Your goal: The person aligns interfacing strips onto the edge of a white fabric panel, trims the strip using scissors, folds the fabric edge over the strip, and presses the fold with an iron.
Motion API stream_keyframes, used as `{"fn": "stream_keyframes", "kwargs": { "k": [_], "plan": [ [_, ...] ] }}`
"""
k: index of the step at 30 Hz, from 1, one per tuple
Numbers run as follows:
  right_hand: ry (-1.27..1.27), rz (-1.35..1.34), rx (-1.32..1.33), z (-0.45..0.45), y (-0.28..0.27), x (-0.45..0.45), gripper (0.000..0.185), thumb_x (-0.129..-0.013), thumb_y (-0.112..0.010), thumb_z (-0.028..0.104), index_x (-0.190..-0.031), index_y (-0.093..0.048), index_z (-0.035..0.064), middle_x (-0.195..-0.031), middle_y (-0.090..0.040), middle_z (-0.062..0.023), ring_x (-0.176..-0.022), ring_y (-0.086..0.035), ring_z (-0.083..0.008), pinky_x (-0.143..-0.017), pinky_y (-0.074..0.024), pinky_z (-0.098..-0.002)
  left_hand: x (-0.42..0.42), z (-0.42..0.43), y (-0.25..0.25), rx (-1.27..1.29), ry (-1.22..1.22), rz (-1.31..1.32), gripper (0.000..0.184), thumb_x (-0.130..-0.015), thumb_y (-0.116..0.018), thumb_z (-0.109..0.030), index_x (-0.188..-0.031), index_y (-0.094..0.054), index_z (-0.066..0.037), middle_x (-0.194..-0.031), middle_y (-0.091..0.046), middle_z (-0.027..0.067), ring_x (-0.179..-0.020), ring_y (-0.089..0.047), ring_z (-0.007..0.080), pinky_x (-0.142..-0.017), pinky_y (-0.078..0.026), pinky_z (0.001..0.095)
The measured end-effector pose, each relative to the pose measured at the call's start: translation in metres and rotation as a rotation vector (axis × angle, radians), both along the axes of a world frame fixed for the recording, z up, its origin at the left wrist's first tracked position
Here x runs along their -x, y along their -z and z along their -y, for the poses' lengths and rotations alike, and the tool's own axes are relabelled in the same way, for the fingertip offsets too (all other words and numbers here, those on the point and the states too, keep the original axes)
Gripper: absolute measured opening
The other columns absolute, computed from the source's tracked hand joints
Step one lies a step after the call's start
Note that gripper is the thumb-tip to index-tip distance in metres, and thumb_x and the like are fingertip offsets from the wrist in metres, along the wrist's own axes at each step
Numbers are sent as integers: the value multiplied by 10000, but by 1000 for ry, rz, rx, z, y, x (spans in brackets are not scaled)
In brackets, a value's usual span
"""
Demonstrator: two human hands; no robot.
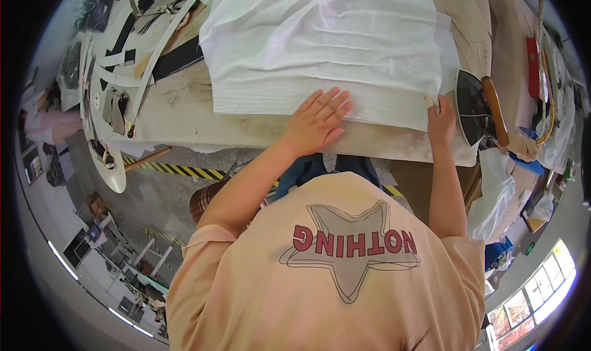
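A white cloth [283, 62] with creases and small pleats lies spread over the padded table, its near hem close to the front edge. My left hand [315, 123] rests flat on the hem with fingers spread. At the cloth's near right corner, my right hand [441, 122] has thumb and fingers closed on the edge; a white wrap covers the thumb tip. Just right of that hand is an iron [473, 108] with a wooden handle [494, 111]. I cannot see what lies under the cloth.
The beige table cover [252, 128] shows along the front edge. Scissors [163, 12], dark strips [178, 59] and pale curved pattern pieces [117, 77] lie at the left. A red object [533, 68] and hoses stand at the right. Yellow-black tape [184, 169] marks the floor.
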State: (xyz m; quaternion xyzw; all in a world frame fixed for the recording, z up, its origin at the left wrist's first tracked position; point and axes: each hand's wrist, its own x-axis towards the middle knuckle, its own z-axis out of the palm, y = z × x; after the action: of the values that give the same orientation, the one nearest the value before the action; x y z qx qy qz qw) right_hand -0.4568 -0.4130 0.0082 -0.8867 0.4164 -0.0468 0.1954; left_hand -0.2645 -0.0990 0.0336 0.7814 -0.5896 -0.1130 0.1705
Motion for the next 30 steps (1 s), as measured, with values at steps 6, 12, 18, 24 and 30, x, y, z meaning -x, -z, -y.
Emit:
{"fn": "stream_keyframes", "kwargs": {
  "k": [6, 12, 18, 24, 30],
  "plan": [
    [32, 4, -192, 9, -10, 3, 280, -873, -639, 127, -1134, -622, 26, -954, -678, -127, -852, -651, -253, -760, -505, -352, 9, 6, 4, -23, 116, -4, 669, -860, -622, -363, -1458, -432, -134, -1554, -360, 29, -1445, -309, 211, -1199, -214, 417],
    [176, 297, -642, 17, -25, 3, 259, -832, -694, 23, -1083, -637, -5, -853, -664, -34, -743, -599, -93, -695, -485, -246, 27, 58, 2, 19, 112, -23, 670, -862, -613, -381, -1458, -434, -134, -1553, -360, 23, -1441, -315, 209, -1199, -212, 417],
    [134, 234, -521, 22, -25, -4, 270, -794, -720, -15, -1052, -642, -15, -833, -652, -2, -724, -576, -78, -679, -476, -223, 41, 73, 12, 12, 70, 15, 666, -867, -607, -390, -1457, -435, -134, -1553, -362, 24, -1441, -316, 209, -1195, -214, 420],
    [105, 95, -491, 16, -36, -1, 308, -785, -695, -12, -1085, -633, 10, -921, -660, -42, -804, -616, -146, -753, -496, -284, 50, 81, 9, -11, 94, 26, 646, -870, -604, -391, -1453, -444, -163, -1551, -368, 23, -1440, -317, 215, -1192, -216, 421],
    [-288, 189, 28, -46, -41, 35, 598, -799, -687, 125, -1370, -507, 118, -1416, -478, -120, -1308, -451, -304, -1079, -352, -458, 50, 85, 6, -47, 117, 2, 630, -869, -611, -381, -1450, -450, -198, -1547, -374, 23, -1436, -324, 216, -1190, -220, 421]
  ]
}}
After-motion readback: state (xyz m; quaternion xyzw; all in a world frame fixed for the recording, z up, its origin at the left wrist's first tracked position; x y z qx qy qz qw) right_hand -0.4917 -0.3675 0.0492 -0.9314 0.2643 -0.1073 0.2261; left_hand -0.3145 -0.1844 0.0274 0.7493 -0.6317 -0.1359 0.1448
